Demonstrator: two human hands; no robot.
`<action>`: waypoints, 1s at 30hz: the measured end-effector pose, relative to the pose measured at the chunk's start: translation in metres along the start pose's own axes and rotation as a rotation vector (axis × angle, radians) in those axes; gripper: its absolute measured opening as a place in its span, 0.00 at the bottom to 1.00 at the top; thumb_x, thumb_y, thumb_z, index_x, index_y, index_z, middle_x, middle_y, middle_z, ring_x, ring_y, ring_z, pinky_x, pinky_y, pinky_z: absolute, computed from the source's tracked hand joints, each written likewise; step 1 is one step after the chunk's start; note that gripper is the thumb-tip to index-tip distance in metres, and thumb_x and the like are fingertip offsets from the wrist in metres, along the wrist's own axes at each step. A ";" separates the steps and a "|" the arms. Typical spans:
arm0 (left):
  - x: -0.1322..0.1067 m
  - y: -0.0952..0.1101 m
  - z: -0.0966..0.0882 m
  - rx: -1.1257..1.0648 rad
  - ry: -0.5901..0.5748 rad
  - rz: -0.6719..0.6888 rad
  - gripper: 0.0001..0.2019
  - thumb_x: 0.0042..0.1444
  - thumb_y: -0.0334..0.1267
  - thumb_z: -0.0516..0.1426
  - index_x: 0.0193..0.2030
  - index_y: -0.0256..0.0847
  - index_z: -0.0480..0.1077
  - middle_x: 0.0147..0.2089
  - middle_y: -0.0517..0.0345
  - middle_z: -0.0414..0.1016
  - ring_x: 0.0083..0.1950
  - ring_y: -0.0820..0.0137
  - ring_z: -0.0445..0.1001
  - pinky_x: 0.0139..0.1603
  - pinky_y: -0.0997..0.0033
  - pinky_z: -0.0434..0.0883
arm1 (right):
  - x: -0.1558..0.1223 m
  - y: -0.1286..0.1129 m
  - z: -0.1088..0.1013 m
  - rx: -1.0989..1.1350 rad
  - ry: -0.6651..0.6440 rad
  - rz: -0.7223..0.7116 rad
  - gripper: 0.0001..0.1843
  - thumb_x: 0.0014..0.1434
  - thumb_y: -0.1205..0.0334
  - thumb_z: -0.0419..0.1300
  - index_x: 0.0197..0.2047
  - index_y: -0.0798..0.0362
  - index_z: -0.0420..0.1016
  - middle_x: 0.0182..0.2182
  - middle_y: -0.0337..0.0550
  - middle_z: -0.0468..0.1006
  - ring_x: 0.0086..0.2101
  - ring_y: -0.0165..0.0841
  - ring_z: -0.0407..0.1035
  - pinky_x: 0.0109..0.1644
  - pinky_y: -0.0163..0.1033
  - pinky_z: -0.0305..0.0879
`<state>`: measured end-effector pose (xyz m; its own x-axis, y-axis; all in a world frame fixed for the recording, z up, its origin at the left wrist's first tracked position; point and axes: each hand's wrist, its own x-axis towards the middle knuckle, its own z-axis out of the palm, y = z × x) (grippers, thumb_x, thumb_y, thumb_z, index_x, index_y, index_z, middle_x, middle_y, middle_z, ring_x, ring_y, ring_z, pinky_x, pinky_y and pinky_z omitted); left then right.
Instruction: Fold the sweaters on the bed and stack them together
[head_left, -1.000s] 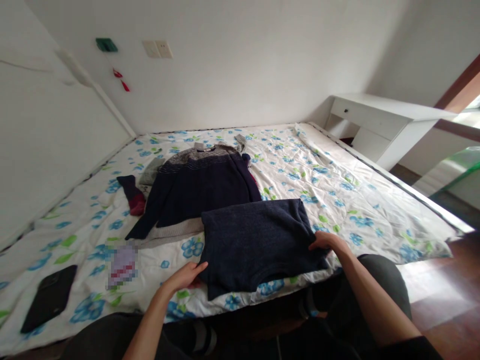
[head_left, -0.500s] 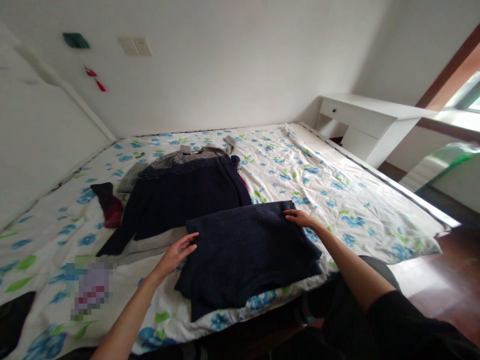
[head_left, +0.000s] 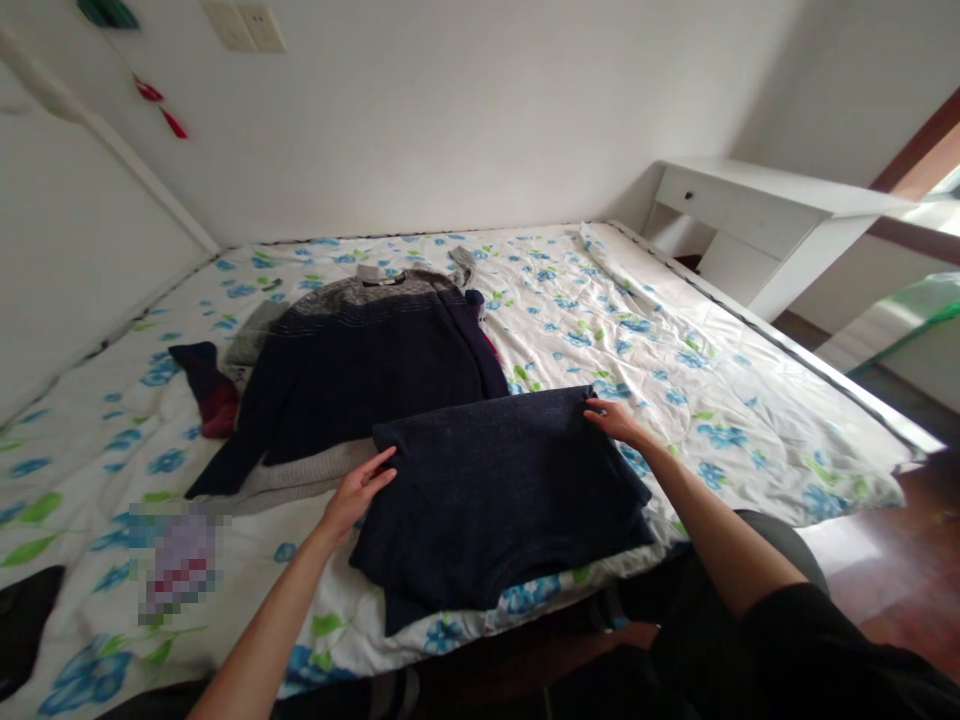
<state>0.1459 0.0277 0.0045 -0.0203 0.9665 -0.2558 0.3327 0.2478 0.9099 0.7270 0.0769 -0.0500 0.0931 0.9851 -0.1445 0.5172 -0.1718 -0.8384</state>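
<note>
View from the head camera, looking down over a bed. A folded dark blue garment (head_left: 499,495) lies flat on the flower-printed bedsheet (head_left: 675,370) at the near edge of the bed, between the person's two hands.

The left hand (head_left: 358,492) rests at the garment's left edge, near its far left corner — fingers extended and lying on the cloth, not closed around it. The right hand (head_left: 611,420) sits at the far right corner, fingers curled over the edge; whether they pinch the cloth or merely press on it cannot be told. The garment thus spans the whole gap between the hands, its bulk lying nearer the viewer than either hand, and its near edge reaches almost to the edge of the bed.

Just beyond the garment, a navy and grey sweater (head_left: 375,375) lies spread out, its grey hem just beside the garment's far left corner. A dark red and navy piece of clothing (head_left: 206,385) lies to the left of the sweater. A blurred patch (head_left: 176,560) covers part of the sheet left of the left forearm — its content is unreadable. A black object (head_left: 22,625) shows at the left border. A white desk (head_left: 757,225) stands beyond the bed's right side.
</note>
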 end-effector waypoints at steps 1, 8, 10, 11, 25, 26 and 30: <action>0.000 -0.001 0.000 0.014 0.001 0.000 0.48 0.45 0.66 0.73 0.71 0.42 0.77 0.65 0.42 0.84 0.66 0.46 0.82 0.69 0.49 0.78 | -0.003 -0.002 0.001 -0.110 -0.015 0.007 0.28 0.66 0.47 0.69 0.65 0.49 0.84 0.54 0.53 0.86 0.50 0.45 0.80 0.60 0.49 0.76; 0.001 -0.012 0.001 0.192 -0.009 0.047 0.58 0.45 0.71 0.70 0.77 0.35 0.70 0.62 0.37 0.85 0.63 0.45 0.84 0.69 0.45 0.76 | -0.020 -0.017 0.009 -0.404 -0.146 -0.023 0.36 0.61 0.61 0.74 0.72 0.45 0.78 0.56 0.47 0.86 0.55 0.44 0.80 0.63 0.44 0.73; 0.001 -0.016 0.003 0.180 0.008 0.067 0.59 0.44 0.73 0.69 0.76 0.33 0.71 0.63 0.35 0.84 0.63 0.44 0.83 0.70 0.44 0.75 | -0.021 -0.020 0.009 -0.416 -0.053 -0.036 0.33 0.63 0.65 0.69 0.71 0.46 0.79 0.57 0.46 0.86 0.57 0.43 0.80 0.65 0.44 0.72; 0.001 -0.017 0.003 0.169 0.010 0.073 0.58 0.45 0.74 0.69 0.75 0.34 0.72 0.64 0.34 0.83 0.64 0.44 0.83 0.71 0.45 0.75 | -0.020 -0.020 0.008 -0.407 0.009 -0.042 0.32 0.65 0.65 0.67 0.71 0.46 0.79 0.59 0.47 0.85 0.58 0.43 0.79 0.66 0.44 0.71; -0.031 0.001 0.019 0.557 0.120 0.361 0.30 0.62 0.59 0.60 0.65 0.46 0.81 0.68 0.43 0.76 0.69 0.48 0.75 0.77 0.46 0.67 | -0.055 -0.025 -0.005 -0.558 -0.085 0.026 0.33 0.66 0.57 0.70 0.72 0.54 0.76 0.61 0.57 0.83 0.60 0.49 0.78 0.66 0.45 0.70; -0.042 0.008 0.026 0.600 0.087 0.407 0.26 0.64 0.57 0.60 0.63 0.49 0.83 0.67 0.46 0.76 0.70 0.50 0.74 0.78 0.47 0.65 | -0.065 -0.027 -0.009 -0.562 -0.086 -0.006 0.32 0.66 0.57 0.71 0.71 0.53 0.78 0.61 0.57 0.83 0.60 0.49 0.78 0.67 0.45 0.69; -0.097 0.025 0.068 0.618 -0.300 0.505 0.20 0.66 0.52 0.64 0.62 0.55 0.83 0.64 0.51 0.78 0.65 0.55 0.76 0.73 0.54 0.70 | -0.105 -0.032 -0.015 -0.536 -0.138 -0.136 0.27 0.62 0.59 0.72 0.64 0.48 0.84 0.62 0.51 0.82 0.60 0.47 0.77 0.69 0.44 0.67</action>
<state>0.2204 -0.0639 0.0301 0.4901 0.8714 -0.0224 0.6916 -0.3731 0.6185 0.7134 -0.0214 -0.0002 -0.0978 0.9836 -0.1516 0.8797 0.0143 -0.4753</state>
